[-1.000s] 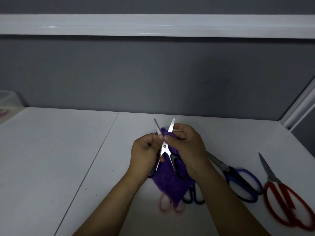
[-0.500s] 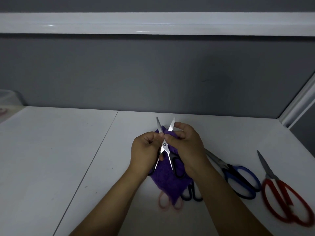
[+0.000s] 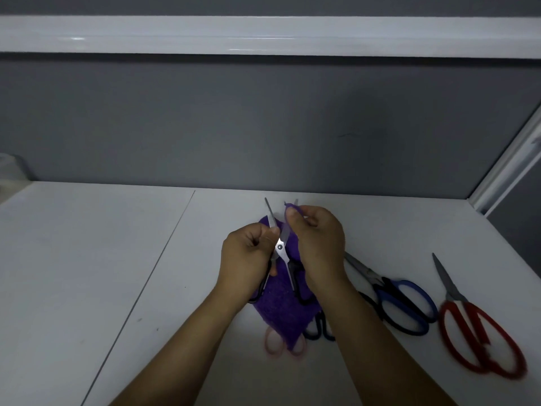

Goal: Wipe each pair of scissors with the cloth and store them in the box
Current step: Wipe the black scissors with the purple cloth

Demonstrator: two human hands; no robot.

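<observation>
While one cloth (image 3: 281, 315) touches one pair (image 3: 280, 247) — four pairs (image 3: 468, 312) (image 3: 377, 281) (image 3: 310, 335) (image 3: 268, 344) lie nearby.

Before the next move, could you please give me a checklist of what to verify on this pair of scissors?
1. Left hand grips the black-handled scissors firmly: ok.
2. Blades spread apart for wiping: ok.
3. Right hand pinches the purple cloth over one blade near its tip: ok.
4. Other blade already wiped: cannot tell.
5. Blue scissors and red scissors lie apart from both hands: ok.
6. Box within sight for storing: cannot tell; only a pale object shows at the far left edge.
</observation>
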